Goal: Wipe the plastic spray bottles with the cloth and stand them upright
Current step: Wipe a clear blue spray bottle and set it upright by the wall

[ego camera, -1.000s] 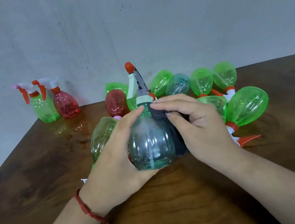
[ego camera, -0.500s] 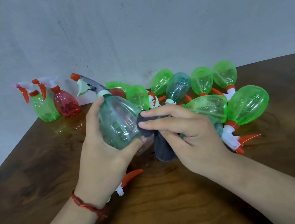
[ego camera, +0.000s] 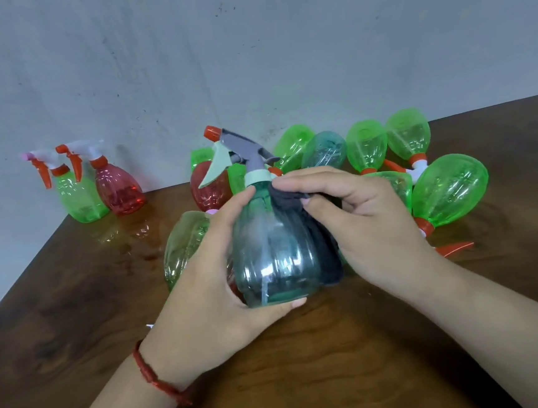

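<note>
My left hand (ego camera: 210, 293) grips a teal see-through spray bottle (ego camera: 272, 252) around its body and base, holding it upright above the table, its grey trigger head with an orange nozzle pointing left. My right hand (ego camera: 360, 222) pinches a dark grey cloth (ego camera: 316, 242) against the bottle's right shoulder and side. Behind them several green bottles (ego camera: 448, 191), one teal and one red bottle (ego camera: 209, 189) lie on their sides in a heap. A green bottle (ego camera: 78, 197) and a red bottle (ego camera: 118, 191) stand upright at the back left.
The brown wooden table (ego camera: 76, 318) meets a grey wall at the back; its left edge runs diagonally down to the lower left. A lying pale green bottle (ego camera: 183, 244) sits just behind my left hand.
The teal bottle was tipped leftward half a second ago; now it stands upright in my left hand again. The cloth has moved from the bottle's base up to its shoulder.
</note>
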`<state>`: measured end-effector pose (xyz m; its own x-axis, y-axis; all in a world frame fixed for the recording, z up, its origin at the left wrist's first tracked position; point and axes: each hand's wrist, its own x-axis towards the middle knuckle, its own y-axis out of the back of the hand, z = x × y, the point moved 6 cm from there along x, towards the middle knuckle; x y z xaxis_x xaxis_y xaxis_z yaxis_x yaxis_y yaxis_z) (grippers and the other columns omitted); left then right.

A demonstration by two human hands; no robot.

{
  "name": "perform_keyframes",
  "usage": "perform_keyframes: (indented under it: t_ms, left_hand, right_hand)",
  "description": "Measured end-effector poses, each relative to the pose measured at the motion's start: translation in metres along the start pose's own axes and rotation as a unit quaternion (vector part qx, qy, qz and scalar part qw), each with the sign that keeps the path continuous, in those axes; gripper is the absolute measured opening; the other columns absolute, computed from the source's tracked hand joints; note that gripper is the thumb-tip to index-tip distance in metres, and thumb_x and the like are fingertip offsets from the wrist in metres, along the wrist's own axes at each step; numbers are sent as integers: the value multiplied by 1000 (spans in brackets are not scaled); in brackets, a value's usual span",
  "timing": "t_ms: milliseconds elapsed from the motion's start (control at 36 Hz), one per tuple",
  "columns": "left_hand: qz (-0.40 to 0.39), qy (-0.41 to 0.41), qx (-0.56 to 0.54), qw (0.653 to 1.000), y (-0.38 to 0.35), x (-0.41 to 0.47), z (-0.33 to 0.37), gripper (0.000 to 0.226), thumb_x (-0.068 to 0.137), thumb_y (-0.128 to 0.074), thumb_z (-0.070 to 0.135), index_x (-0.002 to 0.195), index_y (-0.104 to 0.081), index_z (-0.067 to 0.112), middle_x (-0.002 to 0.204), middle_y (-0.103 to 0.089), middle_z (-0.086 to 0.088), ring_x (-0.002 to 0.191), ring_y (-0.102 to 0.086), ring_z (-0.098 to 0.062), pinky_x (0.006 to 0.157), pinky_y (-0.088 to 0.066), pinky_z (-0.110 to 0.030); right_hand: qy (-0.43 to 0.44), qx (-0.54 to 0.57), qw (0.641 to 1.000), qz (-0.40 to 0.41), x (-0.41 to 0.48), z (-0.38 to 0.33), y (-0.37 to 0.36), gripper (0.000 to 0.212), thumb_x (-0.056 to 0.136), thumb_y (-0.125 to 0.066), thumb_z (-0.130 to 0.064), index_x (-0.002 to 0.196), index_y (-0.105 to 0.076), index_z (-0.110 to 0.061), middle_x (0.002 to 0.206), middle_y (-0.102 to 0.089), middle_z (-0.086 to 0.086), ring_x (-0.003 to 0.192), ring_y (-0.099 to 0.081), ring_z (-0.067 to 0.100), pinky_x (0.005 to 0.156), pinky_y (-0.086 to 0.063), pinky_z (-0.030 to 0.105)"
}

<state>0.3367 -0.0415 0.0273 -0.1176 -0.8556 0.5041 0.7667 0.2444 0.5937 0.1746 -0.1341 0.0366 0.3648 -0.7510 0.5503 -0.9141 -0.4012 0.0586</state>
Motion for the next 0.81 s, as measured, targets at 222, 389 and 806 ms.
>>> perform_keyframes:
  t_ms: [222, 389, 806]
  left_hand:
    - [123, 28, 32, 991, 16, -1, -12, 117, 71, -97, 36, 166, -30, 21, 161, -45, 17, 149, -47, -8, 122, -43, -37]
    - [187, 72, -8, 980, 25, -1, -12, 109, 70, -89, 39, 162, -34, 24, 148, -46, 30, 134, -47, 18, 100, -40, 1]
    - [29, 19, -69, 997, -1, -4, -2, 114, 69, -96, 31, 163, -33, 22, 158, -46, 25, 148, -49, -9, 119, -44, -28]
  right_hand:
    - [114, -147, 982, -26, -15, -17, -14, 37, 101, -60, 11, 118, -81, -14, 129, -73, -6, 123, -68, 9, 104, -51, 23]
    - [165, -190, 966, -53, -24, -19, -24, 40, 100, -60, 13, 119, -81, -14, 135, -70, -3, 123, -68, 10, 98, -57, 32]
    - [-18, -32, 999, 7, -3, -5, -4, 38, 106, -54, 4, 120, -80, -20, 122, -76, -13, 122, -67, 3, 105, -49, 19]
